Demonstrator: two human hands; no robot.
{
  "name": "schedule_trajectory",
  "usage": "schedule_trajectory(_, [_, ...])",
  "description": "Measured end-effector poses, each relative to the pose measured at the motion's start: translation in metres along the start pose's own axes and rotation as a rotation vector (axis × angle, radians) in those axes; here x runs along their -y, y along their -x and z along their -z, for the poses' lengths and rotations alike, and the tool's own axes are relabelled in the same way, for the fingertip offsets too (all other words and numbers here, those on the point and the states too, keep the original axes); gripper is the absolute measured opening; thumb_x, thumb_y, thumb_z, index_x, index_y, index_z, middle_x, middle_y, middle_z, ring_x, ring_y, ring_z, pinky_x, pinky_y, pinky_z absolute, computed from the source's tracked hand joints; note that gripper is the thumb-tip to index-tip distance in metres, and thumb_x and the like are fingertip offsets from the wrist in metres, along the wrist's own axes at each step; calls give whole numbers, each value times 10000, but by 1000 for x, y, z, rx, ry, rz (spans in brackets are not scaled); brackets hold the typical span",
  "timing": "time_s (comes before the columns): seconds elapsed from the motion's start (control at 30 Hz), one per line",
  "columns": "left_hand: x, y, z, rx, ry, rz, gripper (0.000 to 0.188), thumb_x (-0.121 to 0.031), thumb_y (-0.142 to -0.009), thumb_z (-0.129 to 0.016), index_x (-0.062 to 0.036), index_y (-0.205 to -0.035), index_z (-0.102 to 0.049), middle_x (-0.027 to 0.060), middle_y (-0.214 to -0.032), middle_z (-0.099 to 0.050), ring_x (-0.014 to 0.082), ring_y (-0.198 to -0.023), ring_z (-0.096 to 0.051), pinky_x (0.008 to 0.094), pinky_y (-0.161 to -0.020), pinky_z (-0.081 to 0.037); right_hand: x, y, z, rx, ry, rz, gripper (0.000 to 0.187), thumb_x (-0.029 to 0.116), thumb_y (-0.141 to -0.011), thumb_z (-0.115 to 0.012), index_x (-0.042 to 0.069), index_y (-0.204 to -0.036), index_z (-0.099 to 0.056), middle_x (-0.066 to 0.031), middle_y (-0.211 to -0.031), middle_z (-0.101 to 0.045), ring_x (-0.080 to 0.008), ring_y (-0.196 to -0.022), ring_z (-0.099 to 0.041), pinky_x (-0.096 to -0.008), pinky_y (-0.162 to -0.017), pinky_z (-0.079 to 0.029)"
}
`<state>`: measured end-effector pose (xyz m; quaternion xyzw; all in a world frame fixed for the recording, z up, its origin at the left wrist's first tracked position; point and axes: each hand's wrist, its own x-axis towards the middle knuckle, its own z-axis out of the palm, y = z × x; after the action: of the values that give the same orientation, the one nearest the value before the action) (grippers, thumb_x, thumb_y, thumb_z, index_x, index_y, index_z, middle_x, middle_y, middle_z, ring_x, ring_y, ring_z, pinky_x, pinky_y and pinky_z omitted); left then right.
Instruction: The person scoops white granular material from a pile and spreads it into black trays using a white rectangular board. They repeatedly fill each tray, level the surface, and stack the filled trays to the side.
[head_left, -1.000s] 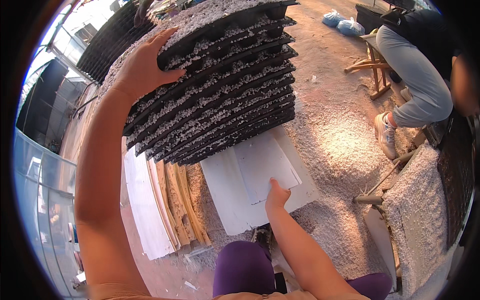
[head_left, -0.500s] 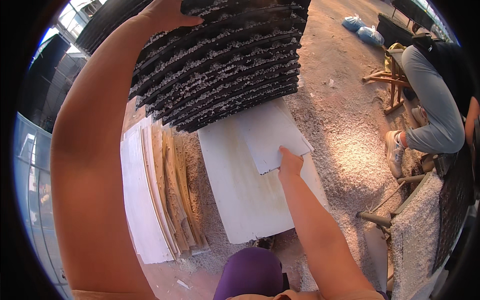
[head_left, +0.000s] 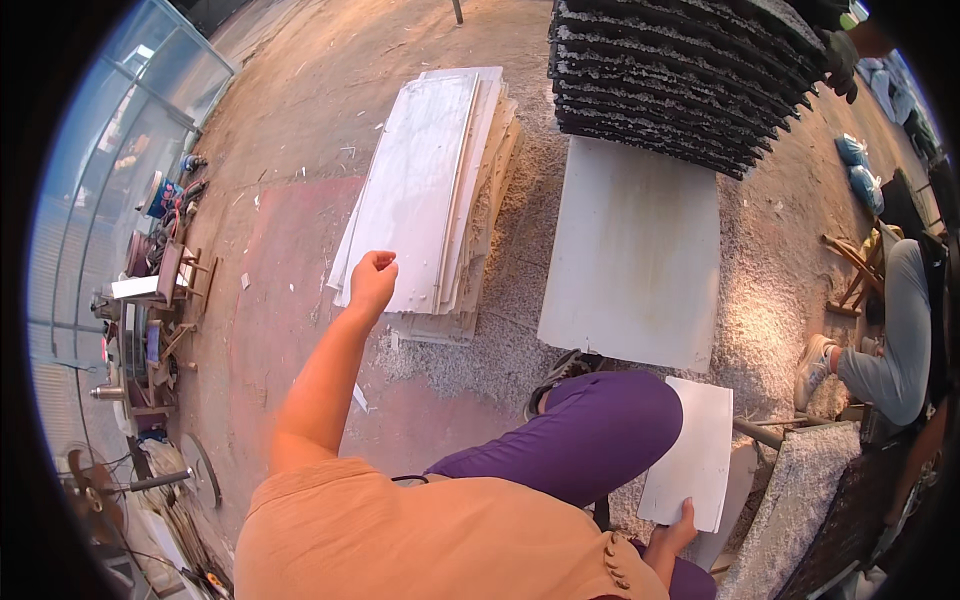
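My right hand (head_left: 676,532), low beside my bent knee, grips the near edge of a small thin white panel (head_left: 688,450). My left hand (head_left: 373,282) is curled, with no object visible in it, over the near left corner of a stack of long white boards (head_left: 425,190). Whether it touches the top board I cannot tell. To the right of that stack lies a wide stained white board (head_left: 630,250). A tall pile of black ridged trays (head_left: 670,85), strewn with white granules, stands over its far end.
Another person's dark-gloved hand (head_left: 842,65) is by the black trays. At the right sits a person in grey trousers (head_left: 890,340), near a wooden stool (head_left: 853,275). White granules (head_left: 765,330) cover the ground between. A wheel (head_left: 200,470) and clutter line the left wall.
My left hand has left the black trays and moved to the white board stack. My right hand has drawn the small panel off the wide board, down to my right. The view has swung left.
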<state>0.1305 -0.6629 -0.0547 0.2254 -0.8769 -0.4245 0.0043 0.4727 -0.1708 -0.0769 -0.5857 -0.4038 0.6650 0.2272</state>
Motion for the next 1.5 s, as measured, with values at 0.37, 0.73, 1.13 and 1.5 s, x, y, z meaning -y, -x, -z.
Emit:
schedule_trajectory(0.37, [-44,33,-91,52,1214,908,510,-266,-808,-544,-59,-1191,-280,151,-1063,-375,267,-893,-442,437,-827,-400,32,21,-15,24,-66,163,408,104,-784,-551,-128,-1099,-434,-176,-1058,-517,-287,-923,-545,-402,-786,-463])
schedule_trajectory(0.73, [-49,-8,-98,46,1314,959,500,-583,-731,-557,-106,-692,-412,-32,-562,-372,83,-479,-342,210,-423,-262,21,20,-3,-3,-115,183,436,93,-798,-539,-78,-1173,-398,-153,-1120,-494,-272,-982,-522,-393,-804,-452])
schedule_trajectory(1.13, [2,-16,93,-277,1165,73,294,-196,-874,-441,35,-1056,-416,114,-971,-542,227,-781,-588,355,-626,-534,34,23,-53,107,-60,354,402,187,-837,-511,-69,-1141,-445,-136,-1082,-528,-225,-942,-545,-334,-806,-438])
schedule_trajectory(1.5, [-19,-13,259,198,1025,-39,345,-213,-845,-451,13,-1105,-472,106,-1038,-567,219,-941,-572,342,-791,-490,89,100,-27,-26,-196,613,379,132,-829,-523,-73,-1137,-444,-138,-1109,-517,-227,-958,-540,-324,-831,-433])
